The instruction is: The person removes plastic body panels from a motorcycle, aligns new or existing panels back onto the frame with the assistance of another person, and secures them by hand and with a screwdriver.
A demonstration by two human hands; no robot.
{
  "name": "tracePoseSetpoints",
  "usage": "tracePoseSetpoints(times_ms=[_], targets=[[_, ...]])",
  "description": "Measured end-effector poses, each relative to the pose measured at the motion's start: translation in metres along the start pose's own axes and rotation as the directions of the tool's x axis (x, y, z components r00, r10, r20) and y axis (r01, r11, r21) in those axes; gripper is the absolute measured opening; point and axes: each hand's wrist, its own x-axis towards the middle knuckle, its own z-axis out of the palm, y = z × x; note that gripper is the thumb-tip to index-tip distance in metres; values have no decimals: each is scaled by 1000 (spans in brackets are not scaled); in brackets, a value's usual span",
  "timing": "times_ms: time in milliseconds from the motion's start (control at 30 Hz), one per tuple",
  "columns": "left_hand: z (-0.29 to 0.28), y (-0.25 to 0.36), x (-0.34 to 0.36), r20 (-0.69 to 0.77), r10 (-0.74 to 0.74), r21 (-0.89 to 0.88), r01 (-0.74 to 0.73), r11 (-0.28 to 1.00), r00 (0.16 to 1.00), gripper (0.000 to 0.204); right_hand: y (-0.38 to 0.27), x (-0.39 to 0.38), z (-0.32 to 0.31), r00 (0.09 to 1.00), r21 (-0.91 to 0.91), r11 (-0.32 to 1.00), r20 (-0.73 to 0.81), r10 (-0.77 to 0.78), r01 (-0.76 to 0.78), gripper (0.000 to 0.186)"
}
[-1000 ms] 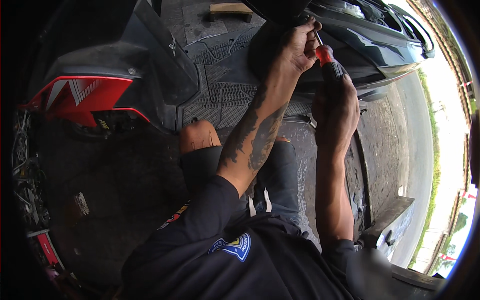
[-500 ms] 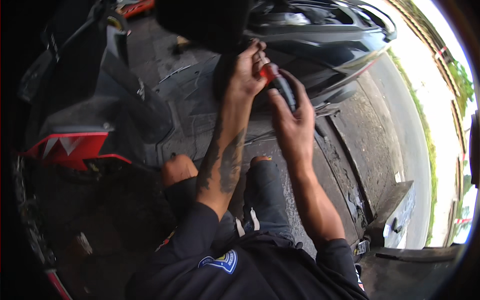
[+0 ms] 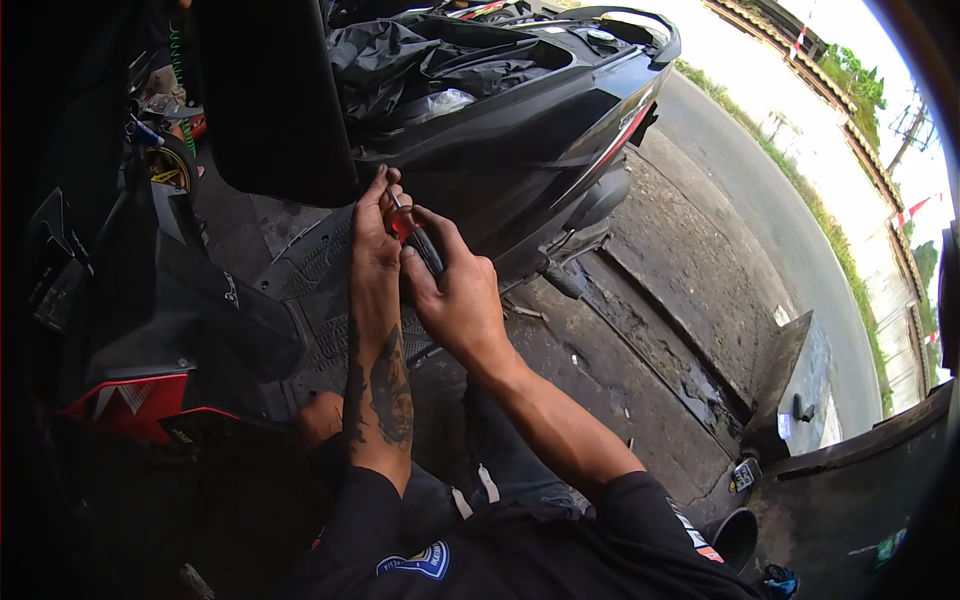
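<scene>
A screwdriver with a red and black handle is gripped in my right hand, its thin shaft slanting up and left. My left hand is closed at the shaft, thumb and fingers curled about it near the tip. Whether a screw sits between those fingertips is hidden. Both hands are at the front lower edge of a dark scooter's side panel, just below the raised black seat.
The scooter's open storage well holds a black cloth and clear plastic. Left is its front shield with a red panel; the ridged footboard lies between. A metal ramp stands right, near the road. A black bucket is at lower right.
My view has shifted, so the hands and scooter sit lower and further left, and more of the storage well shows. My right hand still holds the screwdriver, my left still at its shaft.
</scene>
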Motion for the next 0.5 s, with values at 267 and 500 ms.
tracePoseSetpoints(times_ms=[267,500], targets=[[31,3,-45,-64,118,221,-101,970,991,31,24,-25,-33,982,495,848,71,175,-187,52],[-92,-113,-179,-441,-399,-394,226,891,804,31,101,-143,-33,891,610,684,83,447,-400,37]])
